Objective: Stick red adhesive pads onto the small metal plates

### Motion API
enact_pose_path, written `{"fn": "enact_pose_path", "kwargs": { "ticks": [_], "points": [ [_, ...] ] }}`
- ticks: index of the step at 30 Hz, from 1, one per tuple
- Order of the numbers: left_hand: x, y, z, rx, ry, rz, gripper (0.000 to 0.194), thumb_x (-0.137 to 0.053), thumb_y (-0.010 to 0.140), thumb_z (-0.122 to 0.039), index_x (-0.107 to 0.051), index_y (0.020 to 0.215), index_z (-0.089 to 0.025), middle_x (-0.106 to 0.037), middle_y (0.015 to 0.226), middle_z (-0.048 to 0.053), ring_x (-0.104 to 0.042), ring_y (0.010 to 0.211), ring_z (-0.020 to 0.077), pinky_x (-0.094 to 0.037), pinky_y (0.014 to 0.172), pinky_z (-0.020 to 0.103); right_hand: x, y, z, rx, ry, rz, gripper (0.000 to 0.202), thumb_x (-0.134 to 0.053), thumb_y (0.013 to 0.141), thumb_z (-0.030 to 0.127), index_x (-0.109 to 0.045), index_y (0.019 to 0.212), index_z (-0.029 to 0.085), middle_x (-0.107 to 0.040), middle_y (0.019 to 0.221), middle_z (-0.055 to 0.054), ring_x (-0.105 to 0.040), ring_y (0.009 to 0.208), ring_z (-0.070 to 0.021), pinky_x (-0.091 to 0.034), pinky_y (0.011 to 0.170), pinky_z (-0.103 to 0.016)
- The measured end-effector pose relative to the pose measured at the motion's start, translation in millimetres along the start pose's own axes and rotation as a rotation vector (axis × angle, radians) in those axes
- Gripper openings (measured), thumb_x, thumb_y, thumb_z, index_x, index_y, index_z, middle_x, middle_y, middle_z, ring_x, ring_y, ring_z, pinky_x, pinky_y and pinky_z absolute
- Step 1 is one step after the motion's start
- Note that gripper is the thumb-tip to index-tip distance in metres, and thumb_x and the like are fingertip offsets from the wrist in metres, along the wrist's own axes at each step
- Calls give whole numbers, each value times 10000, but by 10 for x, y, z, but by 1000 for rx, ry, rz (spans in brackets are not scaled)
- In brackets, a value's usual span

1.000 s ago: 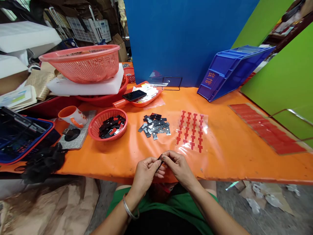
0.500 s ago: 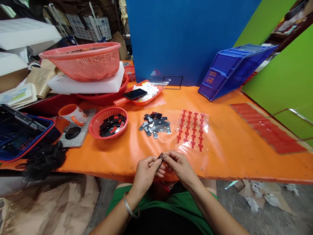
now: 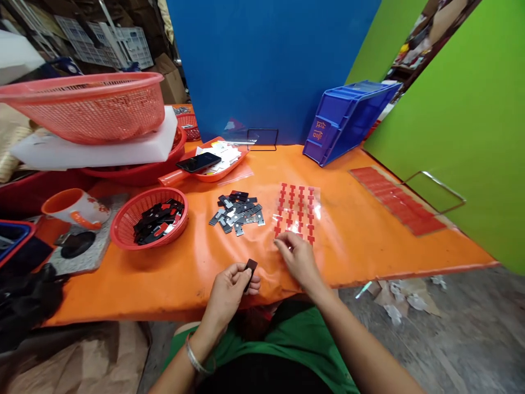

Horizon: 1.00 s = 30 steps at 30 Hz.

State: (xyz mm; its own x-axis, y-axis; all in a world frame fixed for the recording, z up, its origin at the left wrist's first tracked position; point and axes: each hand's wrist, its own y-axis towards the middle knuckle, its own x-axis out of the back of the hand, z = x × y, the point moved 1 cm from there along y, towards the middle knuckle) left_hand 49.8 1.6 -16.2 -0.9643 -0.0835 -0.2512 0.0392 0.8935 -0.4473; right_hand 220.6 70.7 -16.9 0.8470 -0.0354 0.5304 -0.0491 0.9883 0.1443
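My left hand [image 3: 229, 284] is closed round a small dark flat plate [image 3: 251, 265], thumb on its face, held upright over the table's front edge. My right hand [image 3: 297, 257] is apart from it, over the near edge of a clear sheet of red T-shaped stickers [image 3: 301, 210]. Its thumb and forefinger are slightly apart with nothing visible between them; the other fingers are curled. The hand covers the sheet's near edge in part. Beyond my left hand lies a loose pile of black and silver plates [image 3: 238, 210]. A red basket [image 3: 117, 224] to the left holds similar plates with red marks.
A phone [image 3: 199, 162] lies on a red scoop [image 3: 172, 178] full of white pieces. At the left stand an orange-and-white mug [image 3: 92, 210] and a large red colander [image 3: 94, 112] on white foam. A blue bin [image 3: 328, 126] leans at the back; a red strip [image 3: 397, 200] lies right.
My right hand has let go of the plate and moved right and forward to the sticker sheet. My left hand keeps the plate. The view has turned to the right.
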Motion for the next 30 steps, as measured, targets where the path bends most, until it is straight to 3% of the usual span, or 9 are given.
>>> {"fn": "enact_pose_path", "kwargs": {
  "ticks": [2,7,12,19,25,30],
  "points": [
    [-39,51,-29,-3,-9,21,418,-734,651,-460,-604,827,-104,-692,715,64,-634,597,120,-542,636,245,128,151,-179,37,-187,-85,107,-482,797,195,-577,749,183,-610,758,-53,-534,712,-180,-402,676,-285],
    [-225,250,-144,-8,-34,54,313,-719,701,-351,-599,840,-97,-677,722,58,-636,610,114,-539,645,238,217,365,-462,-36,-417,-39,136,-467,755,102,-572,701,170,-592,771,-74,-540,745,-191,-391,688,-285],
    [-463,533,-219,8,-36,59,103,-627,792,-197,-579,790,-106,-657,701,50,-615,556,89,-536,589,223,192,430,-459,-65,-483,6,109,-507,752,123,-579,688,176,-576,786,-59,-531,709,-171,-362,635,-265],
    [-722,862,-192,-9,-2,105,87,-599,819,-178,-562,771,-116,-616,667,30,-611,557,89,-548,563,218,164,461,-444,-105,-595,61,104,-510,747,112,-599,772,158,-569,813,-77,-513,656,-169,-324,559,-259],
    [-770,979,-90,16,10,99,59,-560,827,-130,-546,769,-124,-560,672,12,-590,594,77,-564,585,227,105,328,-453,11,-599,-27,215,-443,826,160,-633,726,164,-576,829,-100,-526,772,-214,-373,677,-299],
    [-742,1003,-81,32,0,86,69,-601,808,-172,-556,782,-126,-587,726,33,-608,621,98,-568,580,241,76,301,-450,26,-532,-90,144,-449,784,122,-580,748,171,-566,797,-85,-504,781,-214,-386,726,-313]
  ]
}}
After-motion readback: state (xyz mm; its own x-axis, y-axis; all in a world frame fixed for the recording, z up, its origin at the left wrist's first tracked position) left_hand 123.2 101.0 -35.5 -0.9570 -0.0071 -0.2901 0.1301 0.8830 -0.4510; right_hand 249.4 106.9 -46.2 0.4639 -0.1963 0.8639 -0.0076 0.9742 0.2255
